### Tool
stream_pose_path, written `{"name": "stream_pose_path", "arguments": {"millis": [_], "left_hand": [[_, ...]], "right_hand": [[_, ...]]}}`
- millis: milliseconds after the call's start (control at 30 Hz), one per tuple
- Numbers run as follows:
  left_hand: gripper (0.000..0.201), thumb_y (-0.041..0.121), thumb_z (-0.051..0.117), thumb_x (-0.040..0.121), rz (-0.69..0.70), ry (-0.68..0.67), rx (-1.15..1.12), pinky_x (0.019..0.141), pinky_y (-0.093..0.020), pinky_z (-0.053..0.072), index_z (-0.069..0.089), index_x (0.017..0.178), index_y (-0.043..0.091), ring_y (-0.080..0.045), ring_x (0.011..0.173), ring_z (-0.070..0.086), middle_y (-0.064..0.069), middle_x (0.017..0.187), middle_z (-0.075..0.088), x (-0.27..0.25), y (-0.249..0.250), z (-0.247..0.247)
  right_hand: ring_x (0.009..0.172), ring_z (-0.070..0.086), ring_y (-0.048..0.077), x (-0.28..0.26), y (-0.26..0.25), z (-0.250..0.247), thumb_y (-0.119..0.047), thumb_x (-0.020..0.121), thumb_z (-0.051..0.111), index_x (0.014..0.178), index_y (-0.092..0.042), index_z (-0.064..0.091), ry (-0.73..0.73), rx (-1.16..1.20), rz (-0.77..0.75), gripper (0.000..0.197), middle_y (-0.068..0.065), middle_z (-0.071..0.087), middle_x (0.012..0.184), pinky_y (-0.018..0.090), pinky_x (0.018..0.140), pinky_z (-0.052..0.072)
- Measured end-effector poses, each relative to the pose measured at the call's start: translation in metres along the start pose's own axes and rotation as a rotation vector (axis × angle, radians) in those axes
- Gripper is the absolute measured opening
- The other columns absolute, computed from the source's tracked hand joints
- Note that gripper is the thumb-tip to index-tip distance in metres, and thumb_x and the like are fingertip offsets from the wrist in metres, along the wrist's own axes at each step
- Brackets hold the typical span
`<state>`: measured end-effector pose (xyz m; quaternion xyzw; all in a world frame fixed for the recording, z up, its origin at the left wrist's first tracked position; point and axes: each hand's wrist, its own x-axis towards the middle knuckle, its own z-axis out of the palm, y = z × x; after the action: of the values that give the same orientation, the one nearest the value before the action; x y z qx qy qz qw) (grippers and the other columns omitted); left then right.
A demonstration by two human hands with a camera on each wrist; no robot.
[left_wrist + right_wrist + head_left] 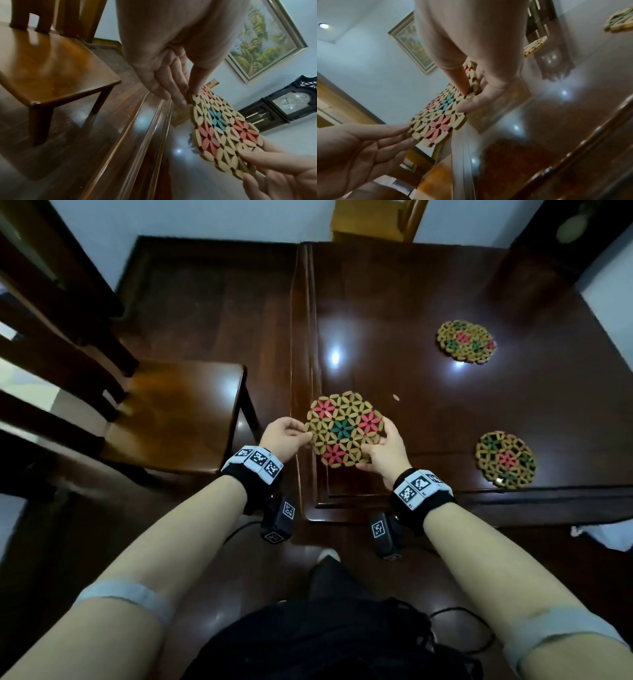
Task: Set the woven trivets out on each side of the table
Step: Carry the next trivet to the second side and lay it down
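A round woven trivet (344, 429) with pink and green flower patterns hangs slightly tilted just above the dark wooden table (428, 378), near its left edge. My left hand (306, 431) pinches the trivet's left rim between thumb and fingers (181, 100). My right hand (376, 445) grips the near right rim, thumb (464, 83) on top and fingers underneath. The same trivet (223, 132) fills the left wrist view and shows in the right wrist view (436, 119). Two more trivets lie flat on the table: one far right (466, 341), one near right (505, 458).
A wooden chair (178, 412) stands left of the table, close to its edge. A small speck (396, 397) lies on the table beyond the held trivet. A grandfather clock (291, 102) stands against the far wall. Something white (603, 537) lies on the floor at the right.
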<state>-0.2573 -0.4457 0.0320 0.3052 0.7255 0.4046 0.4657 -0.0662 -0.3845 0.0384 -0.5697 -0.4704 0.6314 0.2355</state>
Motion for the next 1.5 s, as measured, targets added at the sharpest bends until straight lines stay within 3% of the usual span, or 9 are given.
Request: {"name": "stream_pose_path", "arguments": {"millis": [300,500,633,733,900,1033,1133,1233,1500], "left_hand": [[0.024,0.001,0.066,0.085,-0.003,-0.13,0.088,0.049,-0.005,0.046,0.065,0.108,-0.006,0.005,0.049,0.063,-0.017,0.092,0.069,0.094,0.048,0.0],[0.027,0.005,0.065,0.086,0.026,-0.29,0.226,0.053,-0.008,0.051,0.064,0.112,-0.004,0.0,0.058,0.067,-0.013,0.092,0.071,0.147,0.079,0.001],[0.02,0.016,0.062,0.09,0.128,-0.342,0.386,0.046,-0.006,0.045,0.068,0.106,0.005,0.004,0.049,0.062,-0.006,0.086,0.069,0.175,0.102,0.005],[0.018,0.029,0.061,0.09,0.192,-0.365,0.523,0.052,-0.017,0.047,0.071,0.098,0.016,-0.007,0.054,0.058,-0.009,0.083,0.071,0.2,0.112,0.009],[0.022,0.036,0.063,0.088,0.168,-0.571,0.675,0.05,-0.019,0.04,0.074,0.083,0.018,-0.009,0.052,0.053,-0.003,0.073,0.07,0.266,0.134,0.038],[0.023,0.04,0.065,0.085,0.242,-0.751,0.909,0.067,-0.028,0.051,0.071,0.076,0.02,-0.011,0.061,0.058,0.001,0.073,0.069,0.329,0.151,0.064],[0.026,0.045,0.062,0.086,0.336,-0.82,1.121,0.068,-0.027,0.048,0.07,0.085,0.021,-0.012,0.074,0.062,0.002,0.082,0.069,0.362,0.16,0.065],[0.027,0.047,0.059,0.087,0.427,-0.848,1.249,0.069,-0.029,0.047,0.067,0.084,0.021,-0.015,0.081,0.062,0.003,0.084,0.066,0.386,0.168,0.06],[0.037,0.055,0.054,0.087,0.577,-0.883,1.541,0.064,-0.031,0.052,0.064,0.089,0.02,-0.017,0.076,0.062,0.002,0.084,0.063,0.408,0.183,0.049]], "right_hand": [[0.092,0.064,0.013,0.067,-0.025,0.002,-0.004,0.092,0.056,0.149,-0.026,0.022,0.202,0.138,0.059,0.07,0.008,0.057,0.129,0.031,0.064,0.06],[0.108,0.059,0.021,0.087,-0.048,0.0,-0.012,0.093,0.057,0.15,-0.033,0.014,0.241,0.16,0.135,0.075,0.005,0.048,0.141,0.038,0.07,0.061],[0.098,0.067,0.018,0.1,-0.059,-0.004,-0.005,0.093,0.053,0.148,-0.036,0.016,0.242,0.139,0.112,0.073,0.004,0.044,0.147,0.036,0.066,0.061],[0.086,0.074,0.019,0.108,-0.06,-0.008,-0.006,0.093,0.053,0.147,-0.04,0.015,0.235,0.12,0.107,0.074,0.004,0.043,0.149,0.033,0.063,0.06],[0.087,0.073,0.016,0.137,-0.065,-0.016,-0.007,0.092,0.056,0.147,-0.041,0.013,0.352,0.093,0.152,0.078,0.001,0.045,0.147,0.029,0.058,0.058],[0.092,0.068,0.015,0.173,-0.074,-0.01,-0.004,0.085,0.059,0.147,-0.043,0.012,0.455,0.067,0.217,0.088,-0.003,0.043,0.147,0.027,0.054,0.054],[0.113,0.058,0.021,0.195,-0.086,0.007,-0.008,0.084,0.061,0.151,-0.038,0.006,0.481,0.033,0.289,0.092,-0.006,0.043,0.142,0.037,0.076,0.058],[0.133,0.047,0.025,0.214,-0.095,0.023,-0.012,0.085,0.063,0.152,-0.034,-0.003,0.479,0.008,0.288,0.097,0.004,0.038,0.152,0.045,0.107,0.045],[0.144,0.031,0.024,0.234,-0.104,0.032,-0.016,0.089,0.059,0.154,-0.023,0.014,0.49,-0.215,0.283,0.079,0.005,0.024,0.159,0.038,0.116,0.032]]}}
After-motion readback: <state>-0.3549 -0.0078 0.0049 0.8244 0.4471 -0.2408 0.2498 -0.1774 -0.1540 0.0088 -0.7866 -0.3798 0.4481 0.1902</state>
